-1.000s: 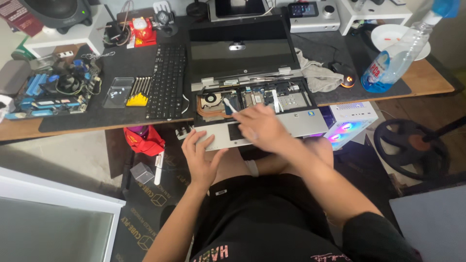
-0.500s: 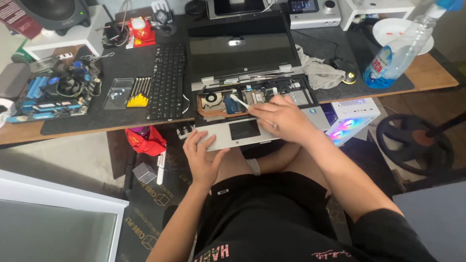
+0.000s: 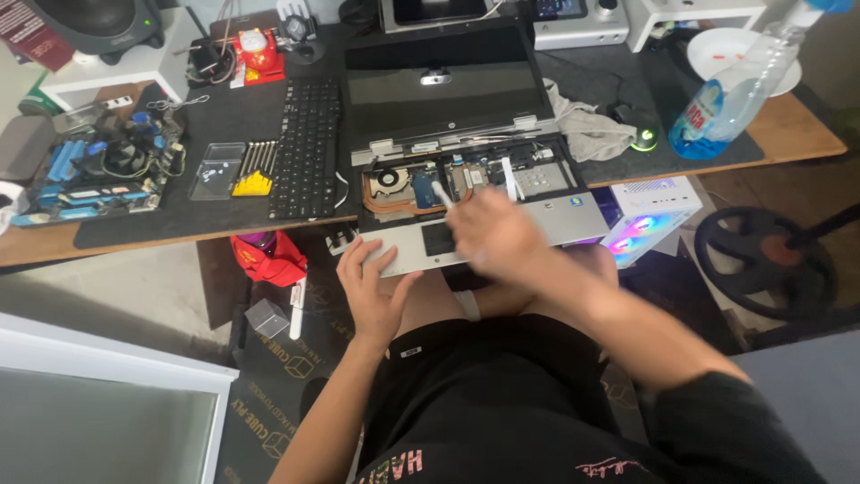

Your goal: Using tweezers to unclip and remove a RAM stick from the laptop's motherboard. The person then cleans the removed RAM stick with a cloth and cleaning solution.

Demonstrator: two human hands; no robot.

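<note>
Head camera view, looking down over a cluttered repair desk. Pictured at centre: a dismantled laptop, keyboard removed and screen tilted back, with copper heat pipes and fan laid bare, likely so the internals could be reached from above. Left hand spread flat with fingers wide against the front edge of the silver palm rest, holding nothing, seemingly bracing the chassis where it overhung the desk edge above the lap. Right hand blurred in motion over the palm rest, curled narrowly around a slim white tool whose tip pointed into the exposed bay beside the fan; exact grip not clear through the blur. Set just left of the laptop: the detached black keyboard, then a rack of screwdriver bits and a small clear tray, kept near, probably for parts and screws. Farther left, a bare motherboard. On the right, a grey cloth, a mouse with a green light and a blue spray bottle lying tilted.
</note>
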